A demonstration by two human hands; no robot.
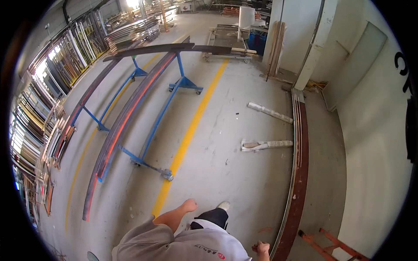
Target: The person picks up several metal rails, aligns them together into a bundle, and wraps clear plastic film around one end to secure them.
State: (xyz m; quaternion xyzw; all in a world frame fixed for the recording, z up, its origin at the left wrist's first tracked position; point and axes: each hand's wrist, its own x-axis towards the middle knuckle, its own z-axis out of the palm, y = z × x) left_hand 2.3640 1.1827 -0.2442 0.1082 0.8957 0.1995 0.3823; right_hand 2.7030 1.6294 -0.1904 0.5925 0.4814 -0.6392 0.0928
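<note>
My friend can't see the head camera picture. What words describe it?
A person in a grey shirt is on a workshop floor, left hand and right hand curled and apparently empty. Long dark bars rest on blue wheeled stands ahead to the left.

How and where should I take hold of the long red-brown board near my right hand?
Probably take the long red-brown board by its left long edge, coming from the left, at two well-spaced spots, since it's long. It runs past your right hand, left edge toward you, with the white wall beyond its other side. Thin strips line its left edge, perhaps loose.
</note>
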